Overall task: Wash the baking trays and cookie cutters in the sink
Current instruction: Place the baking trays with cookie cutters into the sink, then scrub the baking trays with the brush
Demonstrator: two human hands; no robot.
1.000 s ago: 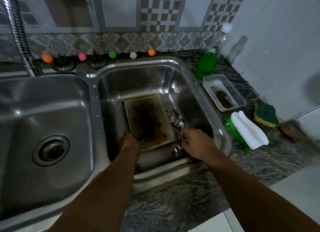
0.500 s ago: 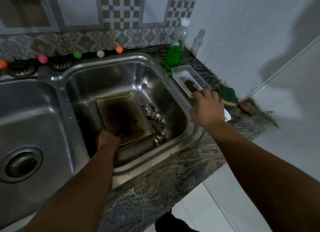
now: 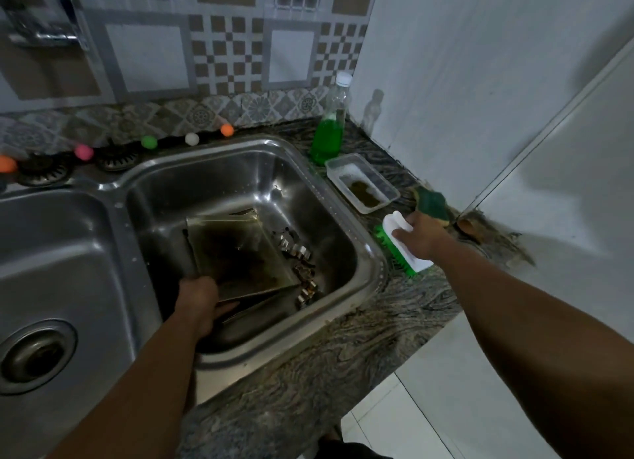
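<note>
A dirty, dark-stained baking tray [image 3: 240, 253] lies tilted in the right sink basin [image 3: 343, 225], with another tray's edge showing under it. My left hand [image 3: 200, 299] grips the tray's near edge. Several metal cookie cutters [image 3: 302, 266] lie on the basin floor to the tray's right. My right hand [image 3: 420, 234] rests on the counter over a white scrub brush with green bristles [image 3: 399, 249], fingers curled round its handle.
A green sponge [image 3: 434, 203] lies just beyond the brush. A clear container with brown residue [image 3: 362, 184] and a bottle of green soap [image 3: 329, 129] stand behind. The left basin [image 3: 68, 253] has a drain. Small coloured balls line the back ledge.
My right hand left the cookie cutters in the basin, moved right over the counter, and now holds the scrub brush. My left hand stays on the tray.
</note>
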